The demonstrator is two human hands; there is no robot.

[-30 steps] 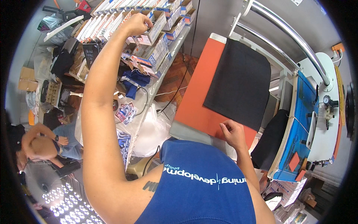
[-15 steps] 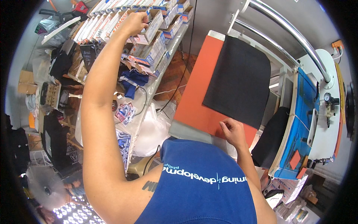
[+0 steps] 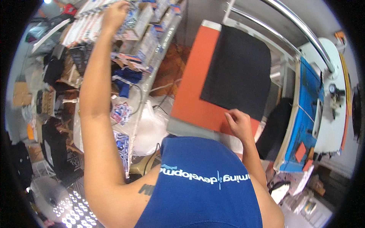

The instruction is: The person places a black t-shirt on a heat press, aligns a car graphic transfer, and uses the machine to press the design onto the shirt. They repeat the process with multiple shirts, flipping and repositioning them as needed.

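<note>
My left hand (image 3: 118, 13) is raised at the top, over the rows of long cardboard boxes (image 3: 138, 22), with its fingers bent closed at a box; what they hold is hidden. My right hand (image 3: 237, 123) rests at the lower edge of an orange pad (image 3: 184, 104) on the press platen, fingers loosely bent and apart, holding nothing. Just above it a dark folded fabric (image 3: 235, 68) lies flat on the orange pad.
A metal-framed press with a blue upper plate (image 3: 302, 95) and gauge (image 3: 332, 88) stands at the right. A table (image 3: 135, 121) at the left holds blue cloth (image 3: 125, 79), printed sheets (image 3: 121, 112) and cords. A white plastic bag (image 3: 148, 127) lies between table and press.
The whole view has shifted, the scene sitting higher and slightly left. My left hand appears nearer the top edge, still at the boxes. A person seen at lower left earlier no longer clearly shows.
</note>
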